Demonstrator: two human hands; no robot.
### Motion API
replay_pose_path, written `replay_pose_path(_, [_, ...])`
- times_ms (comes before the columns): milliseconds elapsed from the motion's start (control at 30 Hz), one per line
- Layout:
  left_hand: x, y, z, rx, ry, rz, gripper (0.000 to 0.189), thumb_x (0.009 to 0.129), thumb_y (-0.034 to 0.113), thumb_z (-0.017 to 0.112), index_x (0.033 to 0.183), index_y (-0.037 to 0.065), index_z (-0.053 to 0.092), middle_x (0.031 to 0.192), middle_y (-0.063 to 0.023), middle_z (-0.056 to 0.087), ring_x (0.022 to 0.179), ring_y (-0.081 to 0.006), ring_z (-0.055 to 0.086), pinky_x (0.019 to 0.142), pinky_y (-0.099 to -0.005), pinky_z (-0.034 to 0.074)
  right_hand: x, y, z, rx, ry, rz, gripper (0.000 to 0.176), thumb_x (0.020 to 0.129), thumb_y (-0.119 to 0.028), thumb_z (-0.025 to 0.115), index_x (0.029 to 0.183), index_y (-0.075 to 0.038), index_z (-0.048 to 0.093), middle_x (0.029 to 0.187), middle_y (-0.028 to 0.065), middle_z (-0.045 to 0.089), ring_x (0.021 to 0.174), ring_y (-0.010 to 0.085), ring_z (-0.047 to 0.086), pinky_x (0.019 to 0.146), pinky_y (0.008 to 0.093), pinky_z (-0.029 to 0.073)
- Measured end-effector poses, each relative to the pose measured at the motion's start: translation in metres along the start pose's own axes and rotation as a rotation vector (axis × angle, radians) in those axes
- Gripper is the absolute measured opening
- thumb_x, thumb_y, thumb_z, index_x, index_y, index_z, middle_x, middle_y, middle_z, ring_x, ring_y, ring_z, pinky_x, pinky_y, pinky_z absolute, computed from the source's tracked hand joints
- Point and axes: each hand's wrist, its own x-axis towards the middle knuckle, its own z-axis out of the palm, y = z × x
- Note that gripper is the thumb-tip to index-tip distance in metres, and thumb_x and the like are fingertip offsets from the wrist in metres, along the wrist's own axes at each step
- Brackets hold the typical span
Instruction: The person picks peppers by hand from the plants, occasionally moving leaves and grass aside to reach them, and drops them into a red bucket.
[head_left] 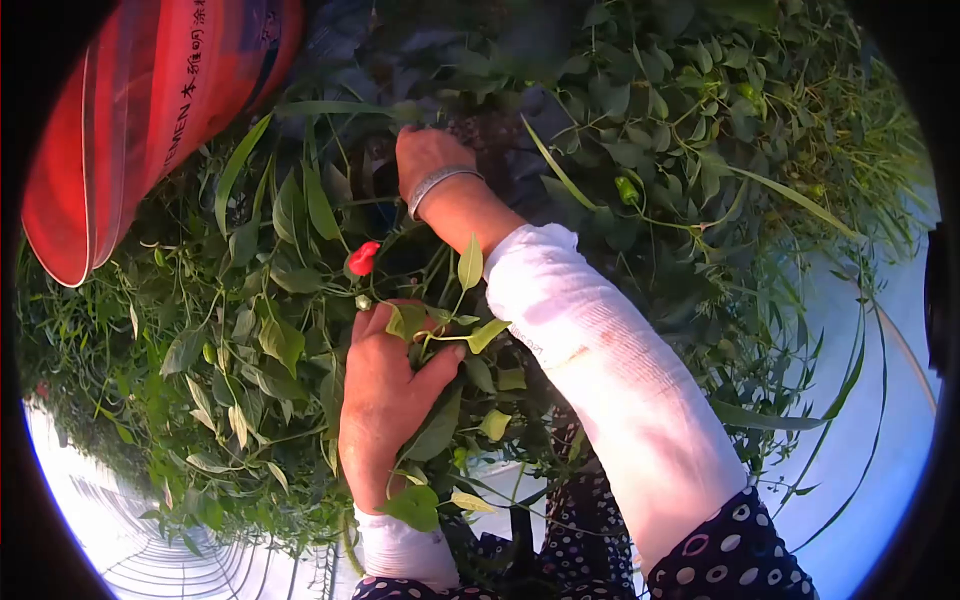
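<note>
My left hand (385, 375) is in among the leaves of a pepper plant, its thumb spread away from the fingers. Leaves and stems cross in front of its fingertips. Just above it hangs a wrinkled red pepper (363, 258), with a small pale round fruit (362, 302) beside the fingers. My right hand (430, 158), wearing a silver bracelet (440, 183) and a white sleeve cover (610, 350), reaches farther into the shaded foliage. Its fingers point away and down, hidden from view. A green pepper (627, 190) hangs to the right of that hand.
A red plastic bucket (150, 120) with printed lettering lies tilted at the upper left. Dense pepper foliage (700, 150) and long grass blades surround both hands. Pale ground sheeting (850, 420) shows at the right, and wire-like lines (210, 540) show at the lower left.
</note>
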Motion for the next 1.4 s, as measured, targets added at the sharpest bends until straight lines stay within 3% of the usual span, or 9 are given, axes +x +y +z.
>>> replay_pose_path(267, [0.001, 0.005, 0.000, -0.112, 0.037, -0.088, 0.025, 0.067, 0.011, 0.069, 0.089, 0.000, 0.066, 0.095, -0.0125, 0.060, 0.094, -0.0298, 0.053, 0.083, -0.0360, 0.043, 0.004, 0.022, 0.012, 0.432, 0.123, -0.064, 0.034, 0.067, -0.012, 0.069, 0.100, -0.004, 0.061, 0.102, 0.0141, 0.064, 0.096, 0.0302, 0.061, 0.081, 0.0353, 0.050])
replay_pose_path(400, [0.003, 0.008, 0.003, -0.114, 0.012, -0.128, 0.025, 0.068, 0.011, 0.068, 0.089, -0.001, 0.065, 0.097, -0.0133, 0.060, 0.095, -0.0290, 0.055, 0.084, -0.0335, 0.042, 0.006, 0.042, 0.020, 0.777, 0.010, -0.057, 0.017, 0.066, -0.011, 0.067, 0.080, -0.004, 0.065, 0.073, 0.0083, 0.065, 0.065, 0.0153, 0.064, 0.061, 0.0261, 0.049])
replay_pose_path(633, [0.003, 0.000, 0.008, -0.110, 0.008, -0.183, 0.033, 0.071, 0.014, 0.066, 0.099, -0.003, 0.059, 0.086, -0.0151, 0.066, 0.082, -0.0238, 0.061, 0.078, -0.0331, 0.045, -0.018, 0.059, 0.026, 1.339, 0.064, 0.020, 0.008, 0.068, -0.007, 0.064, 0.075, -0.005, 0.061, 0.062, 0.0016, 0.058, 0.050, 0.0103, 0.055, 0.048, 0.0249, 0.042])
replay_pose_path(833, [0.004, 0.005, 0.013, -0.077, -0.009, -0.122, 0.026, 0.075, 0.012, 0.065, 0.095, -0.002, 0.060, 0.085, -0.0116, 0.065, 0.080, -0.0189, 0.060, 0.075, -0.0300, 0.045, -0.044, 0.073, 0.030, 1.811, 0.228, -0.177, 0.008, 0.065, -0.002, 0.064, 0.070, -0.002, 0.059, 0.060, 0.0019, 0.056, 0.049, 0.0095, 0.052, 0.046, 0.0236, 0.041])
replay_pose_path(900, [0.003, 0.013, 0.016, -0.348, 0.078, -0.257, 0.023, 0.076, 0.011, 0.063, 0.096, -0.001, 0.062, 0.084, -0.0081, 0.064, 0.080, -0.0169, 0.058, 0.077, -0.0283, 0.044, -0.079, 0.058, -0.018, 1.856, 0.162, -0.438, 0.007, 0.067, -0.002, 0.063, 0.072, -0.001, 0.059, 0.061, 0.0017, 0.056, 0.049, 0.0081, 0.051, 0.046, 0.0215, 0.040])
replay_pose_path(1133, [0.006, 0.016, 0.010, -0.255, 0.192, -0.164, 0.024, 0.078, 0.015, 0.062, 0.096, -0.001, 0.064, 0.083, -0.0077, 0.063, 0.081, -0.0136, 0.055, 0.078, -0.0274, 0.042, -0.167, 0.154, -0.050, 1.162, -0.067, -0.231, 0.011, 0.077, -0.008, 0.062, 0.085, -0.002, 0.063, 0.069, -0.0003, 0.060, 0.054, 0.0057, 0.052, 0.049, 0.0206, 0.041])
replay_pose_path(1300, [0.005, 0.019, 0.012, -0.283, 0.216, -0.270, 0.024, 0.079, 0.016, 0.061, 0.097, 0.000, 0.064, 0.087, -0.0096, 0.063, 0.082, -0.0150, 0.055, 0.078, -0.0284, 0.042, -0.203, 0.281, -0.060, 0.641, 0.076, 0.112, 0.012, 0.080, -0.012, 0.060, 0.090, -0.005, 0.063, 0.082, -0.0007, 0.061, 0.075, 0.0075, 0.055, 0.071, 0.0241, 0.046])
replay_pose_path(1333, [0.005, 0.016, 0.011, -0.286, 0.217, -0.270, 0.024, 0.079, 0.016, 0.061, 0.097, 0.000, 0.064, 0.087, -0.0096, 0.063, 0.082, -0.0150, 0.055, 0.078, -0.0284, 0.042, -0.202, 0.290, -0.064, 0.453, 0.108, -0.069, 0.012, 0.081, -0.012, 0.060, 0.090, -0.005, 0.064, 0.082, -0.0006, 0.062, 0.079, 0.0082, 0.056, 0.073, 0.0251, 0.046])
replay_pose_path(1400, [0.006, 0.010, 0.009, -0.274, 0.182, -0.210, 0.024, 0.079, 0.016, 0.061, 0.097, -0.001, 0.064, 0.089, -0.0100, 0.063, 0.083, -0.0156, 0.055, 0.080, -0.0285, 0.042, -0.206, 0.304, -0.066, 0.530, 0.061, 0.034, 0.013, 0.080, -0.011, 0.060, 0.090, -0.003, 0.064, 0.082, -0.0004, 0.064, 0.077, 0.0083, 0.057, 0.072, 0.0252, 0.046])
